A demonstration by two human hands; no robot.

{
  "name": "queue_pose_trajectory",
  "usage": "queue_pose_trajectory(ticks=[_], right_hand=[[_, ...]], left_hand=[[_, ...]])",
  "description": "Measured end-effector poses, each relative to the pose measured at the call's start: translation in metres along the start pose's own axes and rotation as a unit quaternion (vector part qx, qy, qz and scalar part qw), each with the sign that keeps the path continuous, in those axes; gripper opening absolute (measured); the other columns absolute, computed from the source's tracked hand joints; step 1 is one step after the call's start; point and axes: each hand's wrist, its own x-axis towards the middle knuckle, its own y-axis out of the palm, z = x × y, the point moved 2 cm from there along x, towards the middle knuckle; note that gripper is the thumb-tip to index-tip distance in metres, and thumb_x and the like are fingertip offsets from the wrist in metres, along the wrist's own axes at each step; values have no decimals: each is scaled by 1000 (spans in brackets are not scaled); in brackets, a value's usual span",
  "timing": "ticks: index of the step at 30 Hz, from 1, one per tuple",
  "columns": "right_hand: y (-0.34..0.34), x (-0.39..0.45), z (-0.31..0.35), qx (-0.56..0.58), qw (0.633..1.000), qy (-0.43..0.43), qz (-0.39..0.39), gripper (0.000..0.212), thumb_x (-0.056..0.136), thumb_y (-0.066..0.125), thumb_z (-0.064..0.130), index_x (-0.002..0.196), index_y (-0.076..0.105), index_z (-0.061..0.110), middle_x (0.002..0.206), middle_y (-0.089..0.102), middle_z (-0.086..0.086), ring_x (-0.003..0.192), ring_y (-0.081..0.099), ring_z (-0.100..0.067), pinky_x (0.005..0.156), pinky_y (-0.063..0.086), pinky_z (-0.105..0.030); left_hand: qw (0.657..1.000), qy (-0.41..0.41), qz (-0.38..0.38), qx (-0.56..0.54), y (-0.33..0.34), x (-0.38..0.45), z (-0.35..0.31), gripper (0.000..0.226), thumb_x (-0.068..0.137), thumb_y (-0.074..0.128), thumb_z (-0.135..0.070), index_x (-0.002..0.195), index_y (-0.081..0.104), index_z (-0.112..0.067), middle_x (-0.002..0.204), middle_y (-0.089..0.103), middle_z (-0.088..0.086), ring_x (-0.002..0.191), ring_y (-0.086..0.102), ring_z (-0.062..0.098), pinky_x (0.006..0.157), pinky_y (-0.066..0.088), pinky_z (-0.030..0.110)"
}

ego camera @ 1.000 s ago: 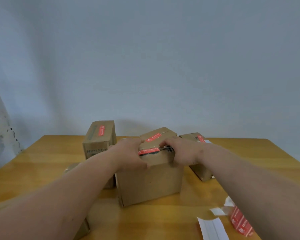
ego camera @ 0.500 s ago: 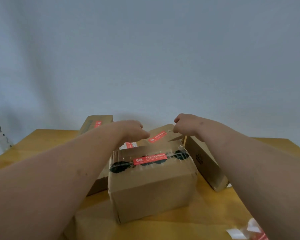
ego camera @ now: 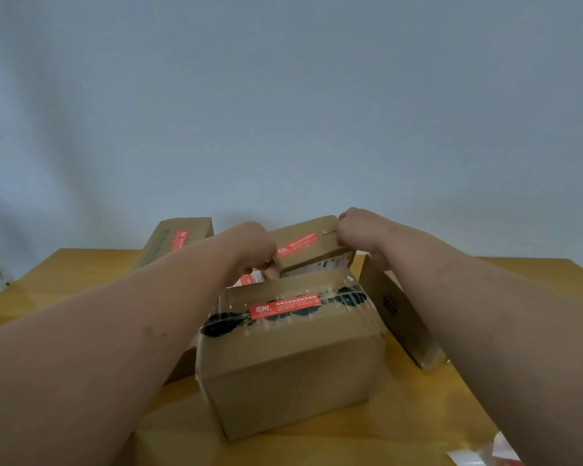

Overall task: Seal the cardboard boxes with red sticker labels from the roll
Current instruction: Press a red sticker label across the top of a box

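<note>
**Both hands on rear box, front box already labelled**

Left hand [ego camera: 249,245] and right hand [ego camera: 359,227] grip the two ends of the small brown cardboard box at the back [ego camera: 312,245], fingers curled round its edges; it carries a red rectangular sticker label [ego camera: 297,244]. The larger brown cardboard box in front [ego camera: 290,358] sits on the yellow wooden table [ego camera: 435,415], its own red label [ego camera: 285,307] across the taped seam. Likely step: move the rear box. Advice: keep it level, clear the front box, avoid rubbing the label loose. Sticker roll not clearly visible.
</note>
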Motion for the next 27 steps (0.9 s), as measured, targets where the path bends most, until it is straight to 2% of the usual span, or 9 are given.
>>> queue_pose_trajectory(ticks=[2, 4, 6, 8, 12, 16, 21, 25, 27], right_hand=[[-15, -1, 1, 20, 999, -8, -41, 37, 94, 39, 7, 129, 50, 7, 119, 51, -16, 94, 49, -25, 75, 45, -35], [-27, -16, 7, 82, 995, -19, -47, 50, 93, 35, 7, 141, 40, 22, 137, 39, -10, 106, 48, -27, 72, 43, -32], [-38, -37, 14, 113, 990, -61, -53, 60, 90, 40, 2, 144, 34, 28, 136, 31, -5, 97, 49, -23, 67, 43, -26], [-48, -60, 19, 87, 989, -97, -64, 79, 81, 52, -3, 146, 28, 33, 127, 26, -1, 95, 48, -22, 67, 46, -25], [-64, -109, 33, 13, 986, -151, -72, 109, 69, 68, -2, 151, 11, 41, 140, 17, 6, 121, 39, -32, 86, 52, -39], [-80, -164, 48, -78, 973, -195, -100, 111, 70, 74, 3, 153, 8, 37, 149, 14, 1, 125, 37, -35, 84, 51, -36], [-93, -236, 53, -114, 961, -228, -108, 101, 70, 77, 8, 151, 20, 30, 134, 22, -2, 110, 48, -28, 75, 52, -28], [-83, -286, 46, -181, 956, -222, -65, 102, 68, 84, 19, 149, 23, 30, 132, 24, -2, 111, 45, -24, 87, 43, -28], [-69, -304, 37, -212, 955, -205, -28, 103, 67, 86, 23, 149, 23, 30, 132, 25, -2, 115, 45, -26, 96, 42, -31]], left_hand=[[998, 22, -42, -47, -7, -9, -6, 24, 90, 51, -5, 110, 65, -5, 113, 68, 17, 95, 63, 26, 72, 49, 34], [992, 56, -79, -77, -14, -24, -15, 12, 91, 55, -9, 99, 59, -18, 107, 67, 9, 101, 63, 26, 75, 53, 34], [987, 98, -99, -83, -21, -45, -25, 26, 87, 62, -5, 97, 45, -23, 107, 62, 4, 99, 60, 23, 73, 53, 32], [984, 130, -98, -69, -28, -67, -33, 42, 78, 66, 1, 111, 46, -17, 110, 58, 5, 98, 58, 22, 74, 53, 30], [976, 175, -107, -74, -45, -122, -52, 67, 60, 73, 4, 119, 50, -18, 124, 47, 5, 99, 57, 26, 82, 56, 37], [962, 223, -158, -22, -57, -182, -63, 89, 66, 81, 3, 140, 35, -16, 132, 27, -1, 107, 39, 15, 91, 40, 28], [956, 267, -121, -31, -64, -242, -45, 85, 65, 85, -1, 133, 37, -19, 124, 49, -1, 102, 60, 22, 73, 49, 25], [966, 244, -84, 6, -52, -280, -7, 113, 61, 90, -19, 151, 21, -27, 137, 46, -6, 113, 57, 23, 99, 48, 41], [972, 227, -57, 33, -40, -294, 15, 120, 52, 91, -33, 151, 23, -31, 134, 49, -9, 114, 56, 20, 102, 47, 42]])
